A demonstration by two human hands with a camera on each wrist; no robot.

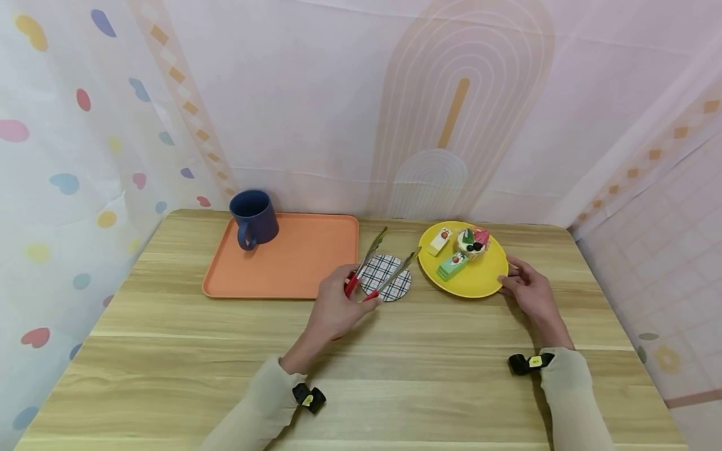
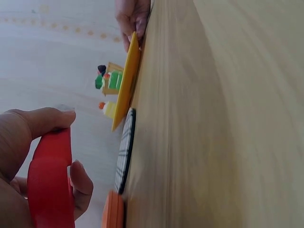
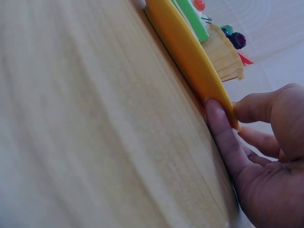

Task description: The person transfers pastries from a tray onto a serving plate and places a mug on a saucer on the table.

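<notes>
A pair of tongs with red handles and metal arms is held in my left hand, its arms spread apart over a round checked coaster. Close up in the left wrist view, the thumb presses on the red handle with fingers behind it. My right hand pinches the right rim of a yellow plate. On that plate are a fruit tart, a green cake slice and a pale yellow cake slice. Nothing sits between the tong tips.
Left of the coaster lies an orange tray, with a dark blue mug at its back left corner. A wooden table carries everything. Patterned curtains hang behind the table and at both sides.
</notes>
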